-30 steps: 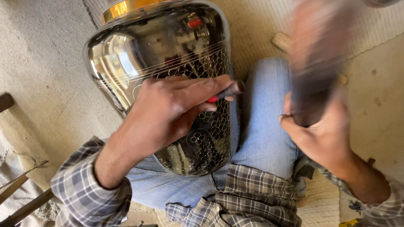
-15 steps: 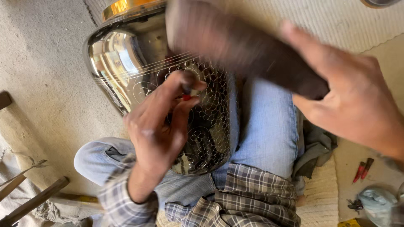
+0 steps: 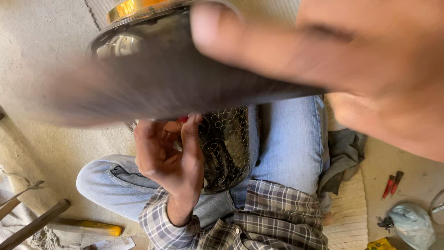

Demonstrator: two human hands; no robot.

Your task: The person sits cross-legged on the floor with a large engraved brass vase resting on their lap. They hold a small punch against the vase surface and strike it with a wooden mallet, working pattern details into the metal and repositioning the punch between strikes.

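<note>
The right hand (image 3: 370, 69) has swung its dark tool (image 3: 152, 88) up close, gripped tight and blurry, maybe a hammer, while the left hand (image 3: 169, 155) pinches a small red-tipped tool on the shiny tray (image 3: 226, 143) across the lap.

Packages only, no labels, signs or screens visible. Crumpled pale blue-grey plastic bag (image 3: 411, 224) at about 4 o'clock in the view, lying on the floor near the right edge, bunched and rounded, dark knot or clump at its left side. Small yellow box-like package (image 3: 381, 244) at about 5 o'clock, bottom edge, just left of and below the bag, only its top corner showing, dark markings on it too small to tell.
</note>
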